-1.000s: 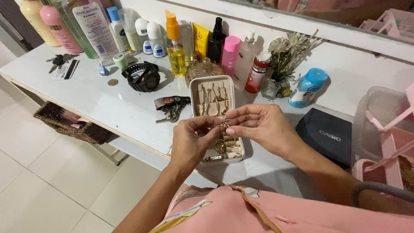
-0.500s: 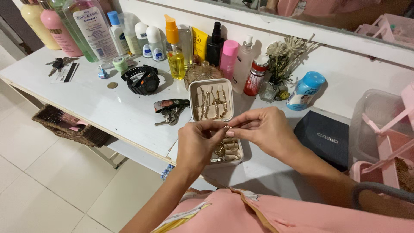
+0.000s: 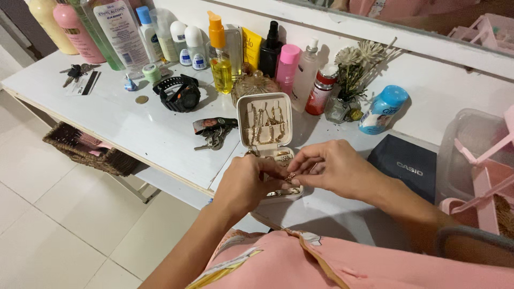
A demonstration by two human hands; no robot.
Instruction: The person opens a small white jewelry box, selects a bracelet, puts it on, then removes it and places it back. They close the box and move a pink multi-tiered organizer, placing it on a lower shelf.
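A small white jewellery box [image 3: 265, 101] stands open on the white table [image 3: 144, 134], gold pieces hanging in its raised lid. My left hand [image 3: 245, 184] and my right hand [image 3: 329, 167] meet low over the box's tray, fingertips pinched together on a small gold piece of jewellery [image 3: 289, 177]. The hands cover most of the tray.
Bottles [image 3: 219, 53] and a small vase of dried flowers [image 3: 350, 80] line the back wall. A black watch [image 3: 179, 96], keys [image 3: 213, 134], a coin [image 3: 141, 99], a dark box [image 3: 404, 166], a clear tub [image 3: 471, 144] and a pink rack [image 3: 490, 187] lie around. A wicker basket [image 3: 85, 152] sits below.
Both hands have dropped from above the tray down onto it, still pinching the gold piece. The view has shifted slightly.
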